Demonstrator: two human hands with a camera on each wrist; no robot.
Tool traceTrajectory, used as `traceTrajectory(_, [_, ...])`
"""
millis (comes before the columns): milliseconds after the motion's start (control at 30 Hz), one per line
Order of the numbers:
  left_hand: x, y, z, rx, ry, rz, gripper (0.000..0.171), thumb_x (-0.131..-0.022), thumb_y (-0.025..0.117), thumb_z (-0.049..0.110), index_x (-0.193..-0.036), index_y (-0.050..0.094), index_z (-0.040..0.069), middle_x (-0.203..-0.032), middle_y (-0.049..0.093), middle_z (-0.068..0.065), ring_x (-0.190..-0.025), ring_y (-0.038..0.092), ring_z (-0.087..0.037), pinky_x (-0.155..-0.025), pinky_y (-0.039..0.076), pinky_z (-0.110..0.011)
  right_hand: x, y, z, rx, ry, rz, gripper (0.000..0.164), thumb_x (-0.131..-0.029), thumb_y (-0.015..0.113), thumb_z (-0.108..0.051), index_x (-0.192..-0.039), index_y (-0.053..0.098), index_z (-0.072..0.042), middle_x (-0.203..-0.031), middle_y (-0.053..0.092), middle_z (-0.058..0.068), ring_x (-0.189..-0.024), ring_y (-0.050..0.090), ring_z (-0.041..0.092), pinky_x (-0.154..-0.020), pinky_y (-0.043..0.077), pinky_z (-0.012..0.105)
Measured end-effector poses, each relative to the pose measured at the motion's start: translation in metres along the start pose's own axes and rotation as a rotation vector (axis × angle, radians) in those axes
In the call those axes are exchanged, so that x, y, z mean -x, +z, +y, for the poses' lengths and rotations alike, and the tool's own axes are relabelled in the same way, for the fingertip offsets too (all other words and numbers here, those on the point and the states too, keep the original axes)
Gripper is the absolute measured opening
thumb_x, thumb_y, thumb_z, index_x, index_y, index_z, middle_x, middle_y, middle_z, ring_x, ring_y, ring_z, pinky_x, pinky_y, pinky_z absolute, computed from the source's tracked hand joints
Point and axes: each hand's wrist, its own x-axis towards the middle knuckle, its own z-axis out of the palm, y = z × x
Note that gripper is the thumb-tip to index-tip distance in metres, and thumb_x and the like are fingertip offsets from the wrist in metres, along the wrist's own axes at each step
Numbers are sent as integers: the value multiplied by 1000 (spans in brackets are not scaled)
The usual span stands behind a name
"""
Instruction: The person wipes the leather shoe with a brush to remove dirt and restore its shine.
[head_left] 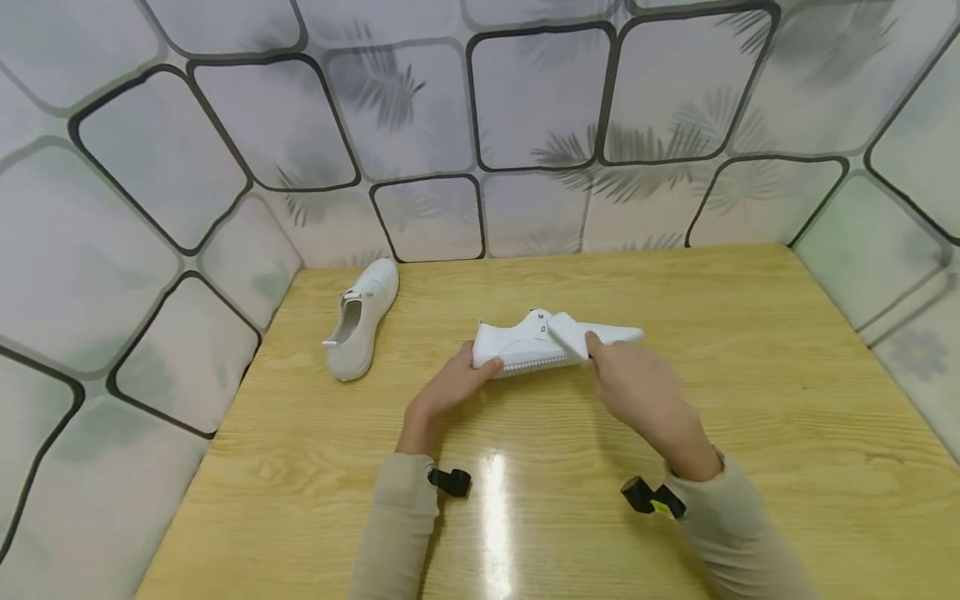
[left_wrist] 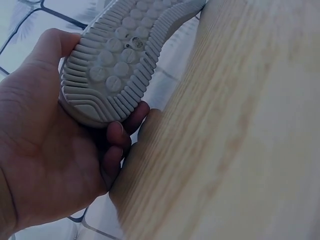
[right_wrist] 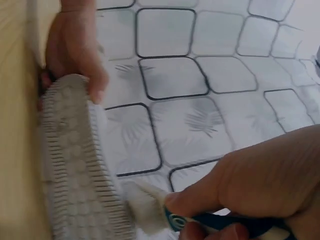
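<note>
A white sneaker (head_left: pixel 512 343) is held on its side above the wooden table, toe pointing right. My left hand (head_left: pixel 456 382) grips it by the heel, thumb along one side and fingers around the other. Its ribbed, studded sole (left_wrist: pixel 117 60) faces the left wrist camera. In my right hand (head_left: pixel 641 392) is a brush (right_wrist: pixel 172 220) with a blue-and-white handle and pale bristles. The thumb and fingers pinch the handle close to its head. Those bristles (right_wrist: pixel 146 207) are right at the sneaker's side, towards the toe. The head view shows the brush overlapping the front of the sneaker.
The other white sneaker (head_left: pixel 366 321) stands upright at the table's back left, toe towards the wall. The wooden table (head_left: pixel 787 400) meets a patterned cloth wall (head_left: pixel 540 100) along its back and sides. Both wrists wear small black cameras (head_left: pixel 452 482).
</note>
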Motion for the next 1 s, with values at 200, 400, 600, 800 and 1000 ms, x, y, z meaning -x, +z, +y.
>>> traceTrajectory(200, [-1,1,0,-8,-30,23,72,-94,61,43,-144,37,-2,-139,51,-18,-124,50,-26,-107,39,-45,0,5,11,-136,-106,3,38,-97,59,-7,-134,57,5,-81,66,14,-57,48,16,-50,39,31])
traceTrajectory(400, [0,1,3,1,-34,36,72,-94,59,44,-146,36,-1,-142,49,-17,-128,47,-26,-109,36,-46,0,2,19,-145,-96,2,43,-99,59,-10,-138,52,8,-77,62,12,-57,46,15,-51,37,30])
traceTrajectory(600, [1,0,6,-15,-31,38,72,-93,58,44,-146,37,0,-142,49,-16,-128,48,-26,-110,36,-46,5,-9,26,-220,-111,-59,42,-98,59,-7,-138,54,4,-73,61,7,-55,37,12,-53,33,28])
traceTrajectory(800, [1,-2,4,-10,-20,44,74,-94,59,49,-146,36,1,-142,49,-17,-128,48,-26,-109,37,-46,-1,0,23,-198,-121,-10,43,-99,58,-10,-140,53,3,-76,61,9,-58,42,14,-53,36,29])
traceTrajectory(1000, [1,-4,1,-3,9,15,82,-91,63,58,-146,36,4,-141,50,-13,-127,49,-23,-107,39,-44,7,-11,32,-240,-86,-123,44,-99,59,-12,-143,52,-5,-60,45,-1,-50,33,10,-49,30,27])
